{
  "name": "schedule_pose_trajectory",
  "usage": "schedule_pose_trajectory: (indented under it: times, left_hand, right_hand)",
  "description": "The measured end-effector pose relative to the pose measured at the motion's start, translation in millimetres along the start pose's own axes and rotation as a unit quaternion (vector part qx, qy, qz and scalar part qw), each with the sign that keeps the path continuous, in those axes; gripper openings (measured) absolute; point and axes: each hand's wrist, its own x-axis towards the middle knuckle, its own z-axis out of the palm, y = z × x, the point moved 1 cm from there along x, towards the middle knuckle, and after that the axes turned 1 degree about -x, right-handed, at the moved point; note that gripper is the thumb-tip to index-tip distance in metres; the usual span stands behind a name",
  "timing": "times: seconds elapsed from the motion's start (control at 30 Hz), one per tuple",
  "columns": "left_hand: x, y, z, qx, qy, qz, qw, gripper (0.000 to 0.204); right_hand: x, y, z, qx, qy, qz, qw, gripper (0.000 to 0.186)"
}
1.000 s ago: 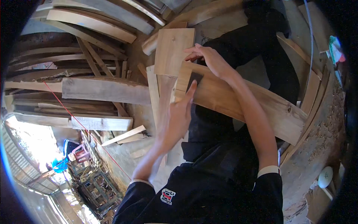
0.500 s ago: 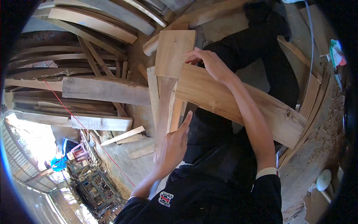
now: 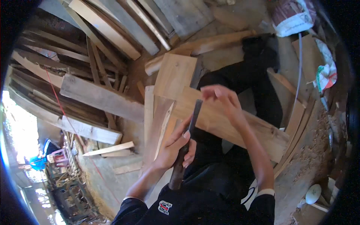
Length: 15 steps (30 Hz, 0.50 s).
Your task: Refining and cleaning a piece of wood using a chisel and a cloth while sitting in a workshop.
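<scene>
My left hand (image 3: 176, 150) is closed round a chisel (image 3: 194, 116). The chisel has a flat dark blade that points up and away from me, and its dark handle reaches back toward my shirt. Just beyond the tip, my right hand (image 3: 227, 101) hovers over a long wooden board (image 3: 258, 133), fingers loosely bent and apart, slightly blurred, with nothing seen in them. That board slants across my lap and meets a second, shorter-looking board (image 3: 174, 75) at an angle. Whether the right fingertips touch the wood, I cannot tell.
Under the joined boards runs a rough-edged plank (image 3: 159, 127). Stacked timber (image 3: 101, 95) fills the left and far left. A thin red line (image 3: 60, 99) crosses there. A sack (image 3: 294, 18) lies at the far right, and a pale round object (image 3: 314, 194) at the near right.
The chisel has swung up into plain view in my left hand. My right hand has come off the joint and moved right. The view has shifted, so the boards appear lower.
</scene>
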Motion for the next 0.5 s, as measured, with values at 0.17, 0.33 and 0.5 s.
schedule_pose_trajectory:
  times: [0.17,0.33,0.5]
  left_hand:
    - [30.6,-6.8,9.8,-0.205,-0.154,-0.052,0.965,0.057]
    - [50.4,-13.3,26.1,-0.284,-0.288,-0.095,0.909,0.057]
    - [54.0,-18.0,19.5,-0.349,-0.31,-0.133,0.874,0.053]
  right_hand:
    - [-48.9,-63.4,3.1,-0.019,0.049,0.05,0.997,0.034]
    - [-73.9,-93.1,-5.5,-0.079,0.161,0.003,0.984,0.039]
    - [-74.2,-98.0,-5.0,-0.122,0.167,0.01,0.978,0.036]
